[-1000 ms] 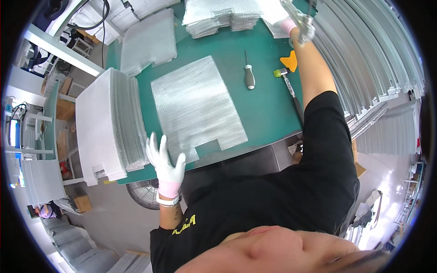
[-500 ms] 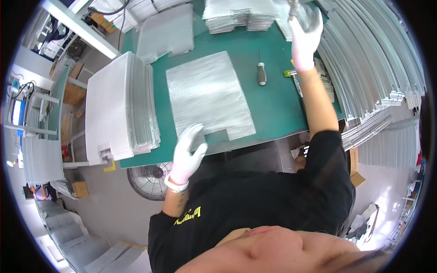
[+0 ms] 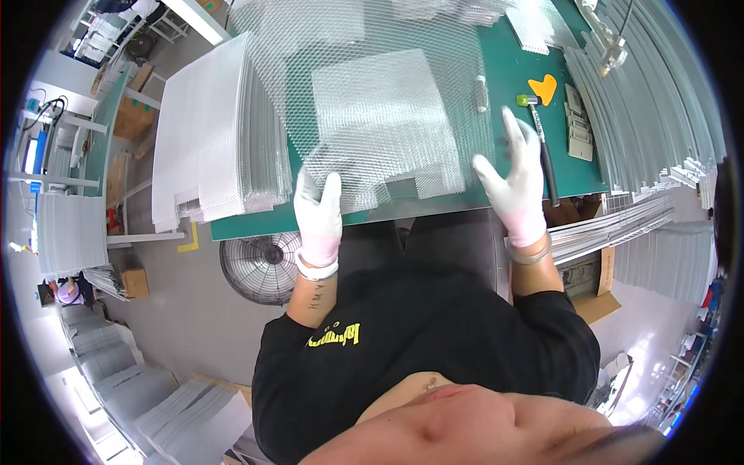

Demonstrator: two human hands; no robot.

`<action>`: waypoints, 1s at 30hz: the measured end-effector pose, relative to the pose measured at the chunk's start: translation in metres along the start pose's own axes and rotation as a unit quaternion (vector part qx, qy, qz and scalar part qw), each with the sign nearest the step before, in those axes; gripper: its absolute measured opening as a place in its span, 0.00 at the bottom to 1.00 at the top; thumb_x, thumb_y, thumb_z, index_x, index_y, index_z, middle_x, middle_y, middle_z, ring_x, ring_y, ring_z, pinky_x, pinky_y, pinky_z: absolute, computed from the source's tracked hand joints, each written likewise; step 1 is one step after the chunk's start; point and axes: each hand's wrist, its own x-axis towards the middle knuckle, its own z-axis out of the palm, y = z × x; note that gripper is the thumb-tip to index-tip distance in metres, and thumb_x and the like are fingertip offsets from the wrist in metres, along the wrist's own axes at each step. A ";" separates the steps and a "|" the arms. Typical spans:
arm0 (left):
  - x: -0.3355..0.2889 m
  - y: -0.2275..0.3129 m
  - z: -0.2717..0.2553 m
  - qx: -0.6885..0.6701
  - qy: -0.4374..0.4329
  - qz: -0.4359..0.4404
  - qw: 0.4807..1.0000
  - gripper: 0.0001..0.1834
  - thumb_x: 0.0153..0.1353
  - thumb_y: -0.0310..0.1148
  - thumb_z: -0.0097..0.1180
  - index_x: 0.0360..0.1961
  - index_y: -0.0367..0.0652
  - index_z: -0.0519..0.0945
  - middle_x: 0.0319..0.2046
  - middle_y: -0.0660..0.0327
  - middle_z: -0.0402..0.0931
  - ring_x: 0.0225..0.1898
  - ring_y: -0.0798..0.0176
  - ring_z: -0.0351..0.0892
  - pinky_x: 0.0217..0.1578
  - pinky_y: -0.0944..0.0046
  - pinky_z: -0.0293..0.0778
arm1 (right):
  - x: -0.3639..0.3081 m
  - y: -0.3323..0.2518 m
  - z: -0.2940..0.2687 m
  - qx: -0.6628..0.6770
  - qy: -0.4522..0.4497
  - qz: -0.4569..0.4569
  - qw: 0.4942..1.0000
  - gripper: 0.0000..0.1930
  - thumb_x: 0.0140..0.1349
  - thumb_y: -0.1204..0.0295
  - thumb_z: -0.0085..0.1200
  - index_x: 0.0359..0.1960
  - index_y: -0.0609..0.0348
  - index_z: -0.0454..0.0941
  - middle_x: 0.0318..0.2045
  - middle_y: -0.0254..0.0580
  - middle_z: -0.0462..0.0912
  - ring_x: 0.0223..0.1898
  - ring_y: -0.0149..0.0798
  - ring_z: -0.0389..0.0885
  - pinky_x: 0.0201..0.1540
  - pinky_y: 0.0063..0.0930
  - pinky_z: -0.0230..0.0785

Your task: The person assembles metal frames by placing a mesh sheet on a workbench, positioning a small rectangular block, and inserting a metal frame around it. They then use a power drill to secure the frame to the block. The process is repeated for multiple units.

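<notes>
My left hand (image 3: pixel 319 205), in a white glove, grips the lower edge of a see-through metal mesh sheet (image 3: pixel 256 58), thumb in front and fingers behind. The sheet is raised and tilted over the table. Seen through it, a second, notched mesh sheet (image 3: pixel 387 101) lies flat on the green table. My right hand (image 3: pixel 513 174), also gloved, is held just right of the raised sheet's edge with fingers spread and nothing in them. A screwdriver (image 3: pixel 481 94) shows behind the raised sheet. A hammer (image 3: pixel 540 143) with a green head lies beyond my right hand.
A tall stack of mesh sheets (image 3: pixel 205 132) stands on the left of the table (image 3: pixel 248 226). An orange scraper-like piece (image 3: pixel 544 89) lies by the hammer. From a cord hangs a metal tool (image 3: pixel 614 56). Long metal strips (image 3: pixel 643 101) fill the right side. Below is a floor fan (image 3: pixel 267 263).
My left hand has lifted a mesh sheet off the table. My right hand has come back from the hanging tool at the far right to beside the sheet. The view has shifted slightly.
</notes>
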 end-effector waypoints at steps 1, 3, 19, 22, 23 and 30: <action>0.001 -0.007 -0.003 0.050 0.027 0.021 0.998 0.35 0.68 0.25 0.56 0.73 0.33 0.58 0.62 0.51 0.71 0.57 0.63 0.73 0.58 0.67 0.69 | 0.001 -0.002 0.003 0.027 -0.054 0.047 0.997 0.40 0.52 0.69 0.68 0.69 0.55 0.67 0.47 0.52 0.77 0.45 0.49 0.79 0.53 0.36 0.73; -0.001 -0.016 -0.005 0.140 0.059 0.061 0.986 0.43 0.65 0.27 0.60 0.77 0.39 0.50 0.61 0.50 0.71 0.56 0.63 0.74 0.54 0.66 0.73 | 0.001 -0.006 0.011 0.080 -0.159 0.141 0.974 0.44 0.52 0.68 0.69 0.73 0.55 0.62 0.41 0.50 0.80 0.39 0.49 0.82 0.48 0.34 0.76; 0.011 -0.040 -0.018 0.631 -0.069 0.038 0.772 0.42 0.52 0.47 0.71 0.66 0.40 0.72 0.49 0.46 0.75 0.49 0.44 0.79 0.50 0.52 0.76 | -0.015 0.035 0.073 -0.026 -0.198 0.059 0.978 0.32 0.59 0.65 0.63 0.65 0.58 0.71 0.49 0.53 0.82 0.50 0.53 0.82 0.54 0.38 0.74; 0.014 -0.040 -0.018 0.632 -0.077 0.022 0.771 0.42 0.51 0.48 0.71 0.66 0.41 0.73 0.50 0.46 0.75 0.50 0.44 0.79 0.51 0.52 0.76 | -0.008 0.031 0.069 -0.038 -0.226 0.080 0.970 0.29 0.60 0.63 0.62 0.63 0.59 0.73 0.45 0.52 0.81 0.48 0.54 0.81 0.52 0.40 0.74; 0.014 -0.038 -0.017 0.634 -0.078 0.015 0.769 0.42 0.51 0.49 0.71 0.65 0.41 0.73 0.50 0.46 0.75 0.50 0.44 0.79 0.51 0.52 0.76 | -0.007 0.030 0.069 -0.044 -0.231 0.078 0.969 0.29 0.60 0.63 0.62 0.63 0.59 0.73 0.44 0.52 0.81 0.47 0.54 0.81 0.51 0.41 0.74; 0.023 -0.043 -0.023 0.633 -0.086 0.031 0.769 0.44 0.49 0.54 0.71 0.65 0.43 0.74 0.47 0.46 0.75 0.46 0.44 0.79 0.48 0.51 0.77 | -0.012 0.042 0.073 -0.038 -0.223 0.035 0.973 0.29 0.61 0.61 0.61 0.62 0.60 0.72 0.43 0.53 0.80 0.46 0.55 0.81 0.51 0.42 0.74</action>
